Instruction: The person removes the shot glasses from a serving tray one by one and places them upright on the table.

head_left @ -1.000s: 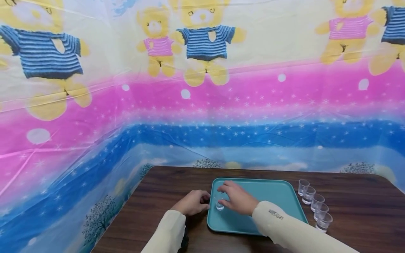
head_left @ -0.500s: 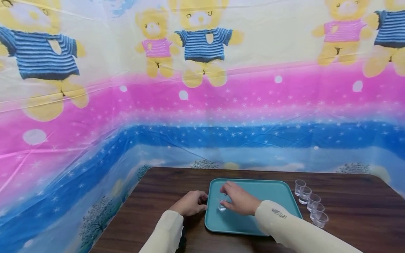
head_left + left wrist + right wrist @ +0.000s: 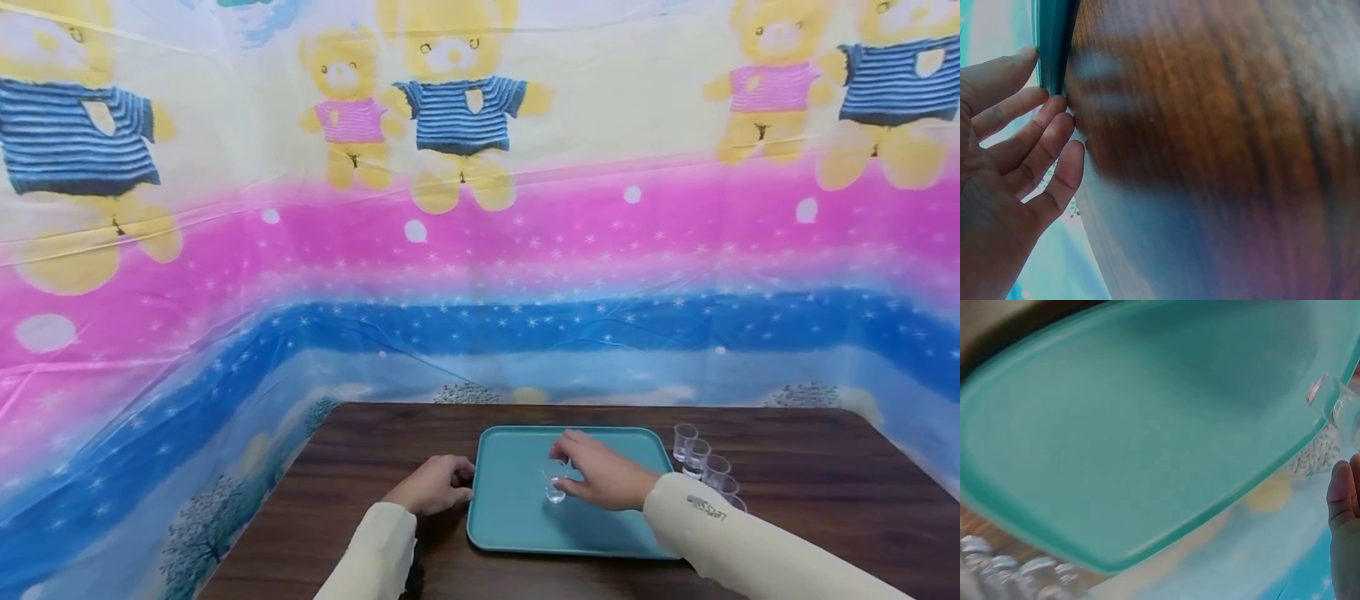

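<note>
My right hand (image 3: 607,475) pinches a small clear shot glass (image 3: 555,493) between thumb and fingertips. The glass is upright, over the left-middle part of a teal tray (image 3: 517,446). In the right wrist view, the glass (image 3: 1327,394) shows at the right edge, with only some fingertips visible below it. My left hand (image 3: 435,485) is beside the tray's left edge. From the left wrist, its thumb and loosely bent fingers (image 3: 1054,134) reach up to the tray's rim (image 3: 1054,56).
Several more clear shot glasses (image 3: 696,458) stand in a slanting row just right of the tray, partly behind my right sleeve (image 3: 720,517). The tray lies on a dark wooden table (image 3: 390,433). Behind the table hangs a cloth (image 3: 570,325) printed with bears.
My right hand has carried the shot glass rightward over the tray, away from its left edge. My left hand stays at the tray's left side. The head view has turned slightly right.
</note>
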Demonstrator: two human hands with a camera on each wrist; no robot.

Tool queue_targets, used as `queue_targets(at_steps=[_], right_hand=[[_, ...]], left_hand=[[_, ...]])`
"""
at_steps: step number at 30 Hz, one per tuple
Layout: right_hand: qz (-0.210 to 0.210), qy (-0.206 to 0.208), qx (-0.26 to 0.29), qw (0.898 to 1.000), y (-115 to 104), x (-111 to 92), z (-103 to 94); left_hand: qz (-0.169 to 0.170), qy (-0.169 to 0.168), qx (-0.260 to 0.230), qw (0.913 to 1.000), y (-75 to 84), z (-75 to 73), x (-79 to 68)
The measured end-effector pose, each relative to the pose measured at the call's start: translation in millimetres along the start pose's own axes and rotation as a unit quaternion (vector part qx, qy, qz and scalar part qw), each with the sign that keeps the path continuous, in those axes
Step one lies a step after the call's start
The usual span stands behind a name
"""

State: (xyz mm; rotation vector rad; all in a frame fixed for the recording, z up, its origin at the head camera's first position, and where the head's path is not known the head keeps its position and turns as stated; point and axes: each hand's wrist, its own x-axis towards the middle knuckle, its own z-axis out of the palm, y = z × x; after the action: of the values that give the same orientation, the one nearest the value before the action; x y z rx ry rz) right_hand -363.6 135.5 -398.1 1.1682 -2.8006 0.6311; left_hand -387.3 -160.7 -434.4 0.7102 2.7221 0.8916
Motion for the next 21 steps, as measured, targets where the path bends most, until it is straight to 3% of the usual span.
queue_targets(at_steps=[6,21], right_hand=[[0.021,-0.002,0.005,1.0,17,-27,-13.7],[0.041,0.048,-0.034,0.997,48,-100,-44.2]], left_hand=[[0.0,0.0,-0.007,1.0,0.3,0.4,0.6],[0.011,-0.005,0.007,0.9999,1.3,-0.3,2.5]])
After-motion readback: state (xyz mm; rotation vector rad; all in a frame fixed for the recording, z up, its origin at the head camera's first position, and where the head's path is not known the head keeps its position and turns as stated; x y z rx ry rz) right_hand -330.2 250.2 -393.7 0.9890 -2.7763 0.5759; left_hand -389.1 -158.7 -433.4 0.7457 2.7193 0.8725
